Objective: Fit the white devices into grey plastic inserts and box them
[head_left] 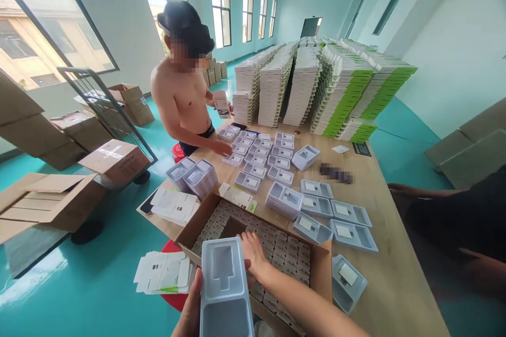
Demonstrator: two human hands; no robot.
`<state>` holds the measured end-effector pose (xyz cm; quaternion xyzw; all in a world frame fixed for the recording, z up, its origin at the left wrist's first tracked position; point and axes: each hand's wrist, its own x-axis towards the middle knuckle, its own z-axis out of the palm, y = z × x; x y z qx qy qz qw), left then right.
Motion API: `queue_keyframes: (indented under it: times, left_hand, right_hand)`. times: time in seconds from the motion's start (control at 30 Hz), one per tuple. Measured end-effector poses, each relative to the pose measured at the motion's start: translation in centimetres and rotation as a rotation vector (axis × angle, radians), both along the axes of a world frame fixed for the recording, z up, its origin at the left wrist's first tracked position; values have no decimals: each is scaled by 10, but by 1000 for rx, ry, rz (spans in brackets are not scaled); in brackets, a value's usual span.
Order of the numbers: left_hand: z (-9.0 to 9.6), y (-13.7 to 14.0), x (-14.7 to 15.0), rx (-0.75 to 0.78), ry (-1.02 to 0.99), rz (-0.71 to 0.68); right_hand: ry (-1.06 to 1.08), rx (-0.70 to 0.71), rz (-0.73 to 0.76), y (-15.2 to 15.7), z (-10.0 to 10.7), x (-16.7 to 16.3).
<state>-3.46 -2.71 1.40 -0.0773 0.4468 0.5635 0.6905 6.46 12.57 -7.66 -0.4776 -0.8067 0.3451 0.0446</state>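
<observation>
My left hand [193, 303] is wrapped round a pale grey-blue plastic tray [226, 295], held upright close to me, with a shaped recess at its top and a deeper one below. My right hand [253, 253] reaches over the open cardboard box [324, 274], its fingers stretched onto the small printed white boxes [276, 253] packed in rows. Part of that hand is hidden behind the tray. A gap in the rows shows brown cardboard near my fingertips.
Filled trays [316, 205] and a tray stack [202, 179] cover parts of the wooden table [395, 253]. Flat cartons [164, 271] lie at left on a red stool. A co-worker [185, 95] stands opposite; another person's sleeve [454, 216] is at right. Tall white-green stacks [288, 84] rise behind.
</observation>
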Motion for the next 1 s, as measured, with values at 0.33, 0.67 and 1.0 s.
queue_keyframes:
  times: [0.33, 0.67, 1.0]
  left_hand:
    - [14, 48, 38, 214, -206, -422]
    - [31, 54, 107, 424, -13, -484]
    - [24, 47, 129, 387, -10, -390]
  right_hand:
    - [668, -156, -636, -41, 107, 171]
    - [1201, -310, -833, -93, 166, 169]
    - [991, -154, -891, -100, 162, 158]
